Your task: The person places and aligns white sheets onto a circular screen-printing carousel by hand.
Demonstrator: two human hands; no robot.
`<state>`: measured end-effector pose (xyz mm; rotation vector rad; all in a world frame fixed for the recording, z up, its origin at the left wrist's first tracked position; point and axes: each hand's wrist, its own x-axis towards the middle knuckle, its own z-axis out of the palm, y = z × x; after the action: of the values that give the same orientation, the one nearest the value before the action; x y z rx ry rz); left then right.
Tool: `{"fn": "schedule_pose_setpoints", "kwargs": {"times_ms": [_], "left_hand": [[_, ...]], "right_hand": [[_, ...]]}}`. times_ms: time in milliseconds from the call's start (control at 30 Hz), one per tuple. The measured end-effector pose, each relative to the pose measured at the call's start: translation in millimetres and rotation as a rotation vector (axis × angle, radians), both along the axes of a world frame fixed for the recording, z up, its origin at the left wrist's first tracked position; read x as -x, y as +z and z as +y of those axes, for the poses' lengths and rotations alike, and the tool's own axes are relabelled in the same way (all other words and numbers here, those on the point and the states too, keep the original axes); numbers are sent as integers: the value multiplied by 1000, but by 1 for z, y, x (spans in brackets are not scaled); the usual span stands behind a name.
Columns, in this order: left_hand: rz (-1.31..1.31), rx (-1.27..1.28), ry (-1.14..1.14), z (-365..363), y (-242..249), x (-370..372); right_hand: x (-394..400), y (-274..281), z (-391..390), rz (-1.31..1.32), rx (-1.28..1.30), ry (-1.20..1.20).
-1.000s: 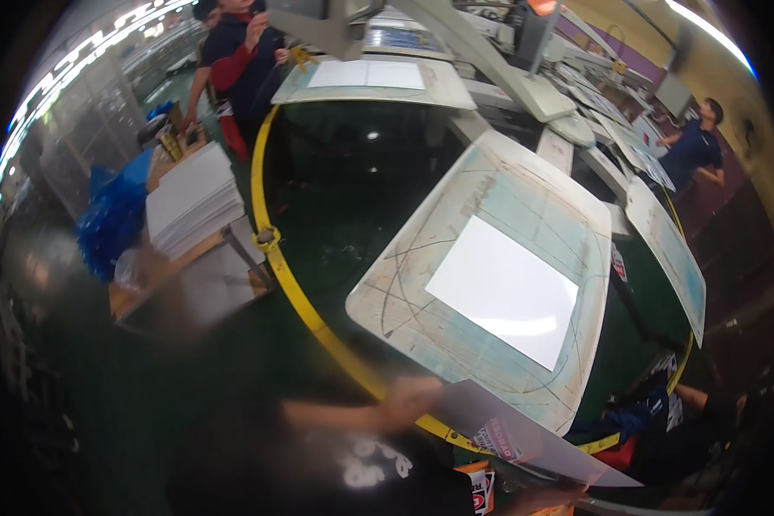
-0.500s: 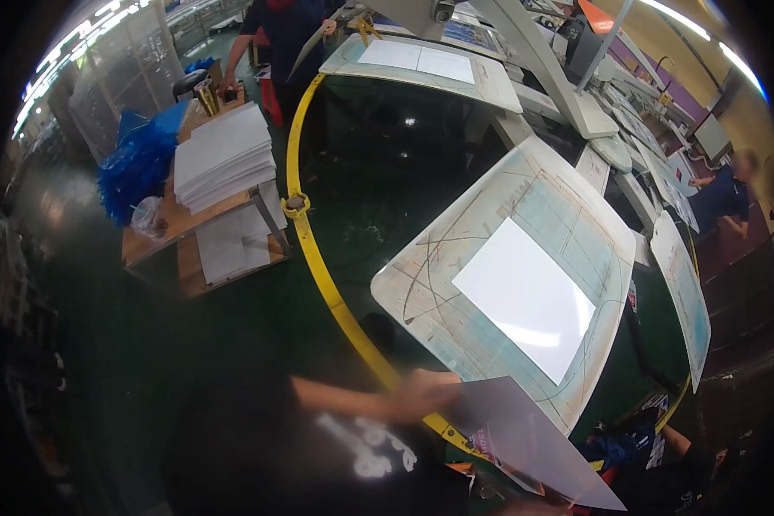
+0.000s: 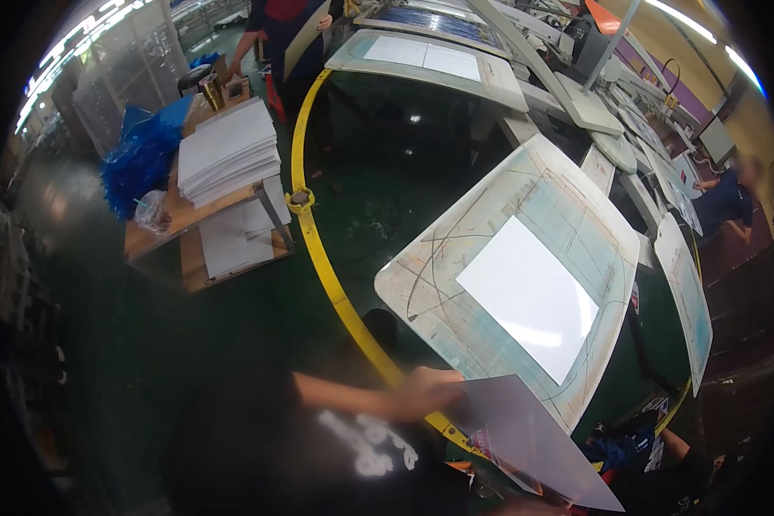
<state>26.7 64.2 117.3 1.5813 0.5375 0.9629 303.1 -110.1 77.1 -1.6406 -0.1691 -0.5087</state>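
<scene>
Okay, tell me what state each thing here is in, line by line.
Grey sheet, held up aslant
Left hand, gripping its edge
Right hand, blurred, partly cut off
Near board, stained and line-marked
White sheet, flat on that board
Paper stack, loosely piled
Blue plastic, crumpled

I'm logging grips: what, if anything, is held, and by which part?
A sheet: the left hand holds it near its upper-left corner. The right hand, blurred at the picture's bottom edge, cannot be read.

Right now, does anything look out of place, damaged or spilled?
The paper stack on the wooden table looks uneven, its edges unaligned. The board under the white sheet looks stained, with dark lines. No clear spill shows.
</scene>
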Motion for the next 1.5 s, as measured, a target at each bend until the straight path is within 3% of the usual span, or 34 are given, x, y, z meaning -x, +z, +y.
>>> {"fn": "schedule_pose_setpoints", "kwargs": {"times_ms": [167,967,1167,1233,1467,1500], "left_hand": [[86,0,-4,2,-2,1],[-28,-23,17,4,-4,4],[-24,35,-6,2,1,6],[-156,23,40,-3,-15,0],[-105,-458,329,8,-12,2],[-90,-497,355,9,-10,3]], "right_hand": [[-2,-2,0,-25,25,-16],[-19,-19,-10,-144,112,-61],[-5,6,-1,70,-45,40],[-3,13,-1,142,-98,56],[23,45,7,342,-169,84],[12,28,-4,216,-12,66]]}}
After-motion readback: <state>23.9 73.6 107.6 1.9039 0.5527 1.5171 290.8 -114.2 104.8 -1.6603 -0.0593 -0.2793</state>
